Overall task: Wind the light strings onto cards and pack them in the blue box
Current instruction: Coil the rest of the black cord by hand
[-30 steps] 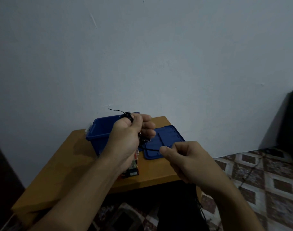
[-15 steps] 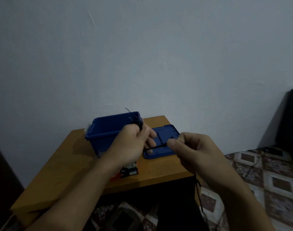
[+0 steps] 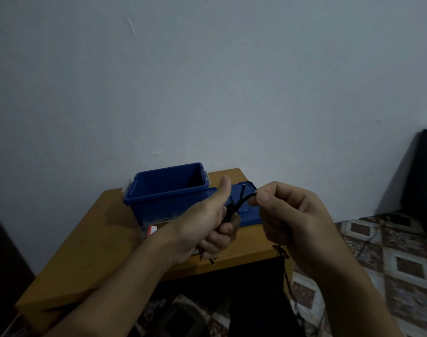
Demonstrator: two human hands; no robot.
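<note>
Over the table (image 3: 86,251), the left hand (image 3: 205,222) is gripping a dark bundle of light string (image 3: 231,211) while the right hand (image 3: 290,215) is pinching its loose run — winding seemingly midway, the open blue box (image 3: 168,193) behind awaiting packing.

Left hand (image 3: 207,222) raised, thumb straight up, fingers curled round a dark bundle of light string (image 3: 232,211). Right hand (image 3: 290,215) level with it, just right of that grip, thumb and forefinger pinching the strand, other fingers curled. Both forearms bare, reaching forward.
</note>
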